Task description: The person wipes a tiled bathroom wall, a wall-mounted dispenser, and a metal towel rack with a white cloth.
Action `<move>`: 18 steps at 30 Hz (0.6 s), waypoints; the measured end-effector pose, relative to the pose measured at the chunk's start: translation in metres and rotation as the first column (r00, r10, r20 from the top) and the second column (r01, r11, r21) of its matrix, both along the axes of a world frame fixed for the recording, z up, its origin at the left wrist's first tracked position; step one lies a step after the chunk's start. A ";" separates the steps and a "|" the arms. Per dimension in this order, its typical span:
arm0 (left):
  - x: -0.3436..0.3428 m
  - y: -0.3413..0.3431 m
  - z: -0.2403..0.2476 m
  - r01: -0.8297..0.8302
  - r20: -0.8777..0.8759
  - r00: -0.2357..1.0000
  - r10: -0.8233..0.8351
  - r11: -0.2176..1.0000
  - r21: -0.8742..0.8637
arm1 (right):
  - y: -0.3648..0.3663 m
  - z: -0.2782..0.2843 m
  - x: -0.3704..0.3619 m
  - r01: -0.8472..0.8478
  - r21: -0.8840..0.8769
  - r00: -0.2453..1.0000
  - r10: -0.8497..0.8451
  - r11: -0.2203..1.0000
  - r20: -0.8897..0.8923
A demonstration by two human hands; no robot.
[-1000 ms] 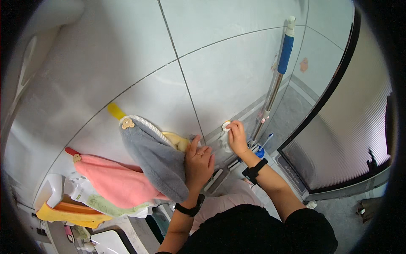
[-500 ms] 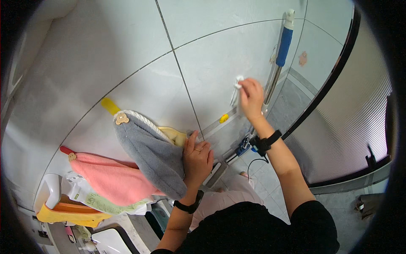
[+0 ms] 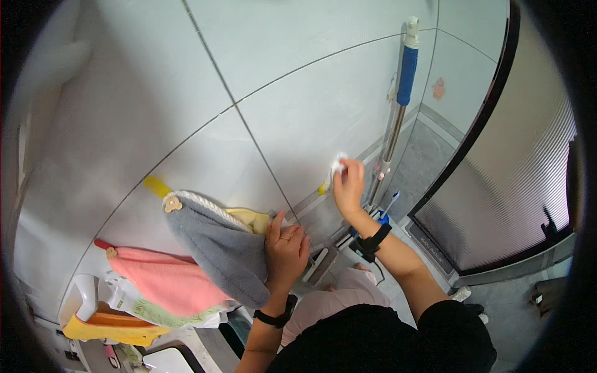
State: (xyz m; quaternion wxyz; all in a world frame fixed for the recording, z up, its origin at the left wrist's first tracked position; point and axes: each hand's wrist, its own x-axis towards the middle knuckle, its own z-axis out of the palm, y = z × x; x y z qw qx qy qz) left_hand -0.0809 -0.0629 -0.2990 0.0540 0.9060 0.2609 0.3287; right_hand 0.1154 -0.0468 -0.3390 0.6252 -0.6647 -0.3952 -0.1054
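My right hand [image 3: 349, 189] is closed with its fingertips pinched on a small white piece, perhaps tissue or cloth [image 3: 339, 163], against the pale tiled wall [image 3: 292, 137]. Motion blurs it, so its exact kind does not show. Just below it a small yellow piece [image 3: 322, 188] shows on the wall. My left hand [image 3: 286, 248] lies with fingers stretched out beside the grey hand towel [image 3: 214, 239], close to the wall. That towel hangs from a yellow hook [image 3: 158, 186] by a bear-shaped button, and a pale yellow cloth [image 3: 249, 219] shows behind it.
A pink towel [image 3: 168, 280] hangs at the left above an orange-yellow container [image 3: 115, 331] and a counter. A blue-gripped pole [image 3: 408, 74] leans upright at the wall on the right. Beyond it stands a ribbed glass door [image 3: 497, 186] with a black frame.
My right hand has moved downward and slightly left along the wall with the white piece. The left hand stays beside the grey towel. The view has shifted a little.
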 end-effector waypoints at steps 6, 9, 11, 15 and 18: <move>0.007 -0.003 0.001 -0.059 0.043 0.997 0.058 0.998 0.020 | 0.019 0.095 0.014 -0.080 0.320 0.959 -0.015 0.944 0.283; 0.009 -0.003 0.001 -0.076 0.026 0.997 0.075 0.996 0.042 | 0.019 0.073 0.016 -0.036 0.166 0.904 -0.039 0.985 0.427; 0.009 -0.004 0.000 -0.107 0.019 0.994 0.107 0.993 0.041 | 0.018 0.036 0.010 0.030 0.003 0.894 -0.028 1.000 0.448; 0.009 -0.006 0.003 -0.140 -0.009 0.990 0.140 0.989 0.042 | 0.006 -0.064 0.005 -0.184 -0.093 0.973 0.194 0.979 0.122; 0.009 -0.006 0.003 -0.151 -0.020 0.988 0.152 0.988 0.031 | -0.003 -0.104 0.001 -0.292 -0.166 0.956 0.287 0.942 -0.058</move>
